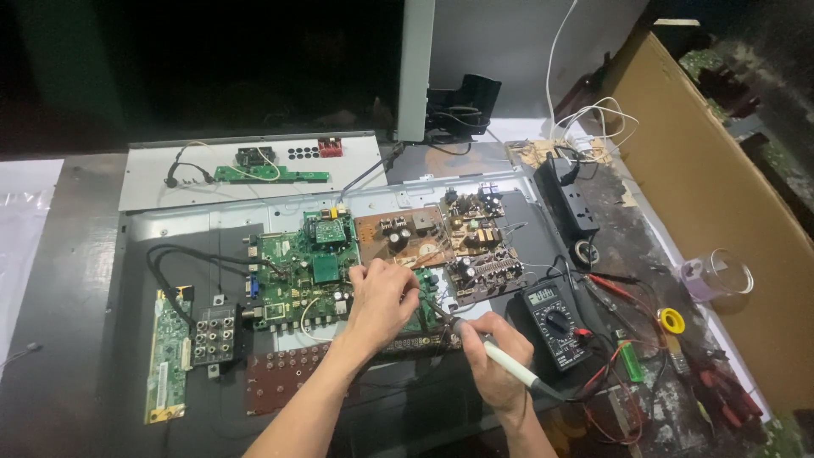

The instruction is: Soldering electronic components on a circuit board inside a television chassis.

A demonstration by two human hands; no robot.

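White soldering iron (500, 356) gripped in right hand (494, 360), left hand (381, 301) curled, pressing green board (424, 309) just beside.

The left hand (379, 298) and right hand (492, 356) are crowding together over a small green board (424, 305), with the soldering iron (496, 354) lying across the right-side approach and the multimeter (555, 321) sitting just beside it, its red and black leads (606, 373) trailing over the bench. The green main board (301, 276) is boxing in the left and the brown power board (441, 242) is closing off the far side. Open room is showing only on the dark panel (136, 339) at near left, beside the narrow green strip board (168, 354).
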